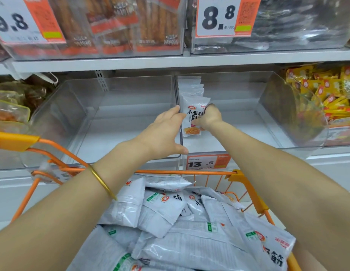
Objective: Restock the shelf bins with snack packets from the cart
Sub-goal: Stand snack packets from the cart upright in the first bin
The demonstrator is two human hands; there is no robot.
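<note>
Several white snack packets stand in an upright row along the left wall of the right clear shelf bin. My right hand is closed on the frontmost packet, inside that bin. My left hand reaches over the wall between the two bins, fingers spread and touching the packet's left edge, thumb on the front rim. The left clear bin holds nothing. Below, the orange cart is heaped with the same white packets.
Upper shelf bins hold brown snack sticks, with price signs 9.8 and 8.8. A bin of yellow packets stands to the right, brown snacks to the left. A 13.5 price tag sits on the shelf edge.
</note>
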